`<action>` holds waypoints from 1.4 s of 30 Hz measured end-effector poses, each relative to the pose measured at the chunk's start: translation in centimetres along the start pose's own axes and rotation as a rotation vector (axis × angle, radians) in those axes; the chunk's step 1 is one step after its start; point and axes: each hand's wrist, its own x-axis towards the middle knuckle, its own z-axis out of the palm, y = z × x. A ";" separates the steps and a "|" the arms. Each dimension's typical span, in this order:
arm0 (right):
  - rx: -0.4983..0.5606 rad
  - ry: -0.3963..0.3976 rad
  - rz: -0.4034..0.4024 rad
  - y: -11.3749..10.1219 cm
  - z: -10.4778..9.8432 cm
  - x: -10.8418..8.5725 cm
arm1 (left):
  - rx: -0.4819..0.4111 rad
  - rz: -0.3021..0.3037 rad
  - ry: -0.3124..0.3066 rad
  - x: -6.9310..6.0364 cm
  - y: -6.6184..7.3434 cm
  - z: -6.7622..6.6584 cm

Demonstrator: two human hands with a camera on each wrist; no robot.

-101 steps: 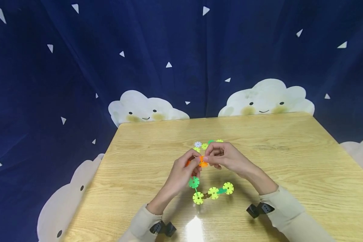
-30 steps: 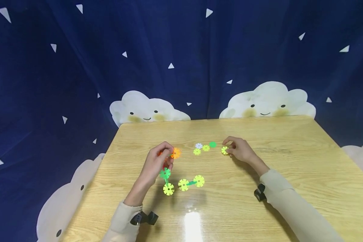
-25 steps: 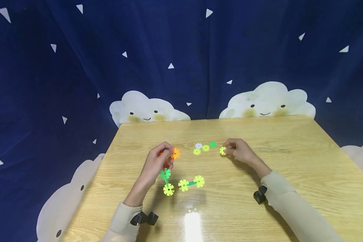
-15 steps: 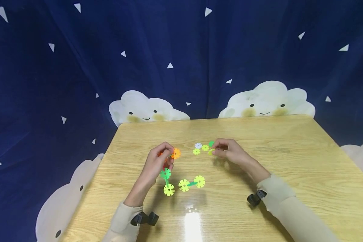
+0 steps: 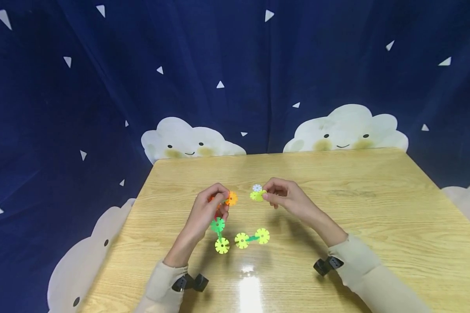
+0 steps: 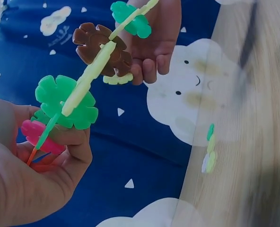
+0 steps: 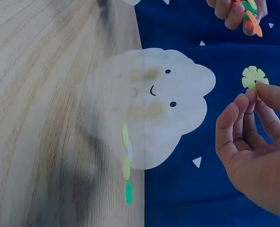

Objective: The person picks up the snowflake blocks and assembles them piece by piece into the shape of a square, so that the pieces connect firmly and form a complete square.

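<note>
My left hand (image 5: 207,211) grips a chain of interlocking snowflake discs. An orange disc (image 5: 232,198) shows at its fingertips, and a red one (image 6: 36,135) lies between the fingers in the left wrist view. Beyond these, a green disc (image 5: 217,224), a yellow disc (image 5: 222,245), a brown disc (image 6: 100,47) and more yellow and green ones run on toward the right. My right hand (image 5: 287,198) pinches a single yellow snowflake disc (image 7: 253,77) between thumb and finger. It is held apart from the chain, level with the orange disc.
Farther back on the wooden table (image 5: 356,208) lie several loose discs: a white one (image 5: 257,187), yellow ones (image 7: 126,168) and a green one (image 7: 128,193). My right hand partly covers them in the head view. A dark blue curtain (image 5: 235,52) hangs behind the table.
Both hands were together at the orange disc; then the left moved left with the chain. The right took the yellow disc from the table's right side and has carried it leftward.
</note>
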 end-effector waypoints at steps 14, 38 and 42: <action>-0.122 0.077 -0.141 -0.8 0.2 -2.4 | 0.011 0.023 -0.076 0.6 0.4 2.8; -0.316 0.205 -0.440 -1.6 0.2 -3.5 | 0.039 0.021 -0.156 0.6 0.6 4.6; -0.365 0.230 -0.528 -1.6 0.2 -3.6 | 0.043 0.021 -0.155 0.6 0.4 4.9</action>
